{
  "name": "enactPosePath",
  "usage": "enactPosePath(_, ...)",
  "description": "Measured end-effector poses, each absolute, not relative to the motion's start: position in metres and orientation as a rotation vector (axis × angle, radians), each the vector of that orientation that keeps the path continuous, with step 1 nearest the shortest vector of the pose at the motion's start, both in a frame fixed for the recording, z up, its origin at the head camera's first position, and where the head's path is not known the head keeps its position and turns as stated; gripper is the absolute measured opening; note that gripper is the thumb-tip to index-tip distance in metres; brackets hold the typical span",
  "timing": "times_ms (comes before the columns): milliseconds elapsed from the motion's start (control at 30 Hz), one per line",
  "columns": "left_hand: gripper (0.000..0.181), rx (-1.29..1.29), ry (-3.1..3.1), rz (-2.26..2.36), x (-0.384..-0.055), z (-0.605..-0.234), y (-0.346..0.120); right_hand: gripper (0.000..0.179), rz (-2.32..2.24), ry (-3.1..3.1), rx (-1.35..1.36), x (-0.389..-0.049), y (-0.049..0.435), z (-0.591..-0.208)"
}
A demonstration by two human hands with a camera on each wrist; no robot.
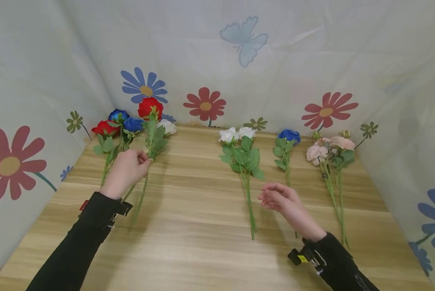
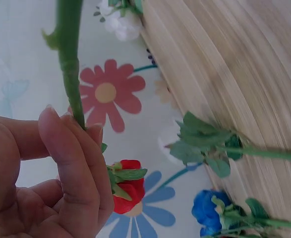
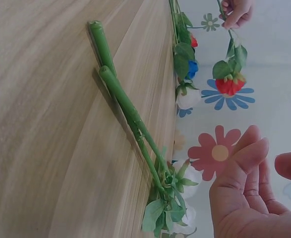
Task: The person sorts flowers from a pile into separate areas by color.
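Observation:
My left hand (image 1: 128, 171) pinches the green stem of a red rose (image 1: 150, 108) between thumb and fingers. In the left wrist view the stem's lower part (image 2: 70, 59) sticks out past the fingertips; in the right wrist view the rose (image 3: 229, 85) hangs off the table. Close by on the table's left lie another red rose (image 1: 104, 128), blue roses (image 1: 133, 124) and a white rose (image 1: 168, 127). My right hand (image 1: 282, 204) hovers with loosely bent fingers and holds nothing, its thumb apart from the fingers in its wrist view. Nearest to it are two white roses (image 1: 229, 135) and a single blue rose (image 1: 289, 136).
Pale pink flowers (image 1: 317, 153) on long stems lie at the right of the wooden table (image 1: 195, 242). A white curtain (image 1: 188, 48) printed with flowers and a butterfly rises behind the table and along both sides.

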State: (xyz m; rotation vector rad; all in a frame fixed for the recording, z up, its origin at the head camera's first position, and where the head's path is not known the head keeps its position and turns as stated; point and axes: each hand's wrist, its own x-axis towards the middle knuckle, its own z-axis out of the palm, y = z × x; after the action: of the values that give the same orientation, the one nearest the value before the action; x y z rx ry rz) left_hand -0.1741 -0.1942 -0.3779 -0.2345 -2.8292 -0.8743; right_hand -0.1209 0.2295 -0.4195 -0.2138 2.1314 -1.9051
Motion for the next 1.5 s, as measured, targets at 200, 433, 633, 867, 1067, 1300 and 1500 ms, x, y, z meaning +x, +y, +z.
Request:
enactPosePath(200, 0.015, -0.290, -2.846, -0.876, -0.183, -0.389, -0.170, 0.040, -1.932, 2.115, -0.181, -0.117, 0.234, -0.423)
enactPosePath(433, 0.024, -0.365, -2.883, -0.893, -0.192, -0.402, -0.141, 0.034, -1.937, 2.112, -0.191, -0.113, 0.239, -0.426)
enactPosePath(633, 0.039, -0.407, -2.890, -0.873, -0.196, -0.413, -0.120, 0.036, -1.934, 2.116, -0.185, -0.113, 0.242, -0.427)
enactPosePath(867, 0.044, -0.468, -2.884, -0.839, -0.205, -0.428, -0.106, 0.036, -1.935, 2.110, -0.194, -0.116, 0.243, -0.426)
enactPosePath(1067, 0.045, -0.421, -2.932, -0.849, -0.210, -0.437, -0.100, 0.035, -1.933, 2.108, -0.203, -0.116, 0.243, -0.426)
enactPosePath(1300, 0.045, -0.386, -3.013, -0.800, -0.212, -0.445, -0.097, 0.035, -1.928, 2.099, -0.199, -0.116, 0.242, -0.425)
enactPosePath(1500, 0.046, -0.341, -3.108, -0.805, -0.213, -0.450, -0.096, 0.036, -1.906, 2.111, -0.191, -0.116, 0.241, -0.425)
